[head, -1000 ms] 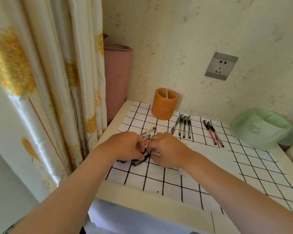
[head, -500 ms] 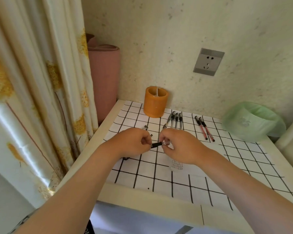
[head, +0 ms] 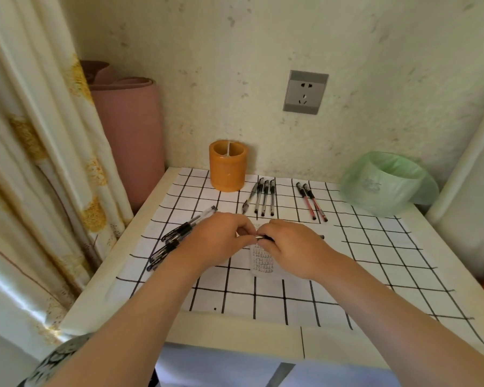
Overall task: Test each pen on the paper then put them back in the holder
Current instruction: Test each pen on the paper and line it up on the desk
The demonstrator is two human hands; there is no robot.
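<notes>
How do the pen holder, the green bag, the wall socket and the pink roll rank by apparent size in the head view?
1. pink roll
2. green bag
3. pen holder and wall socket look close in size; the socket sits farther back on the wall, so I won't rank those two.

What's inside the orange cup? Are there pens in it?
The orange cup shows a thin divider across its opening and no pens sticking out. Its bottom is hidden by the front wall, so something short could lie inside unseen.

Pen rows [head: 261, 197] lie between hands and holder [head: 228, 169].
</notes>
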